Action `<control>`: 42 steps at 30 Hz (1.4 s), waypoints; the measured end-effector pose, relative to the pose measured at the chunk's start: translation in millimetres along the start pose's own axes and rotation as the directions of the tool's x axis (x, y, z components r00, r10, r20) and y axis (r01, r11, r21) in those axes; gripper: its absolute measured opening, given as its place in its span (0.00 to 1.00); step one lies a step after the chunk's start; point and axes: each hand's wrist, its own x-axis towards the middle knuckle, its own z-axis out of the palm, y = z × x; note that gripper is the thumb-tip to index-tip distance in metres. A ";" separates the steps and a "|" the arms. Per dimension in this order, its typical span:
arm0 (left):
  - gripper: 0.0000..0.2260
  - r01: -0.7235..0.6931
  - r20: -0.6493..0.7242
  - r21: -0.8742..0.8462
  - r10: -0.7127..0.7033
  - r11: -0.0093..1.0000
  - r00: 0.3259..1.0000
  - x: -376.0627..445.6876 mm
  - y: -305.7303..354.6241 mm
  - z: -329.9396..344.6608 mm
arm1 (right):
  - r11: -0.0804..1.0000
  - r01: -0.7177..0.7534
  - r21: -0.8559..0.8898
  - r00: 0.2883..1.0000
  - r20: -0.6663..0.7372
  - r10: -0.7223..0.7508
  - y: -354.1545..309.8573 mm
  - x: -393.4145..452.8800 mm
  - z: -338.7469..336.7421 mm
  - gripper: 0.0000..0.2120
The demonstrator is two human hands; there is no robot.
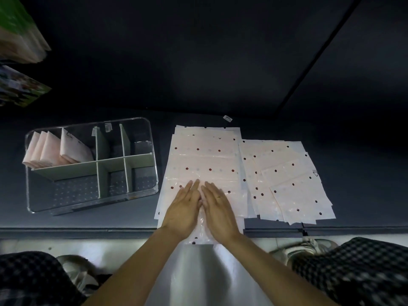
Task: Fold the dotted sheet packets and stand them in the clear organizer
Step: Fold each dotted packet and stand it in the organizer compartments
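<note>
Standing at the left end of the dark surface (88,219), the clear organizer (141,188) already holds a few folded packets (55,151) upright in its far-left compartment, leaning a little; the other compartments look unfilled as far as I can tell. So the job seems partway along, with plenty left to do.

Just right of it, near the front edge, lies the middle stack of dotted sheet packets (203,160), unfolded and flat. Both hands press on its near end side by side: the left hand (185,210) and the right hand (218,213), fingers straight and flat, each grip wide and holding nothing, thumbs almost touching. I judge this as smoothing the top packet before the fold. The next move likely calls for pinching the near edge and bringing it over squarely, since the film looks glossy and may slide on the sheets beneath.

Further right, a second fanned pile of packets (293,188) waits, overlapping the middle stack's side and reaching toward the front edge.

A small white tag (227,118) lies near the far edge. Behind it the wall is dark; at far left hang some pale bagged goods (26,45). Checked fabric (353,266) shows on either side below.
</note>
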 end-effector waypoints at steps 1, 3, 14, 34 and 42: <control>0.21 0.014 -0.015 -0.039 -0.014 0.999 1.000 0.8 -2.3 1.5 | 0.998 -0.012 -0.070 1.000 0.008 0.013 4.9 -1.9 5.8 0.22; 0.22 0.031 -0.024 -0.027 -0.031 0.999 0.999 -1.3 -6.8 4.4 | 0.978 -0.032 -0.206 0.999 0.032 0.039 15.1 -6.7 11.5 0.25; 0.38 0.148 0.067 0.221 -0.166 0.964 0.984 -10.0 -18.3 10.6 | 0.928 -0.123 -0.353 0.980 0.102 0.168 56.8 -31.8 -8.9 0.34; 0.24 -0.067 0.167 0.184 0.036 0.981 0.985 -42.4 19.3 -5.8 | 0.943 -0.323 -0.076 0.880 0.343 0.329 37.5 12.3 -70.4 0.11; 0.28 -0.192 0.105 0.187 0.175 0.963 0.979 -62.7 15.1 -14.5 | 0.415 -0.813 0.409 0.572 0.694 0.437 19.3 -7.7 -69.8 0.03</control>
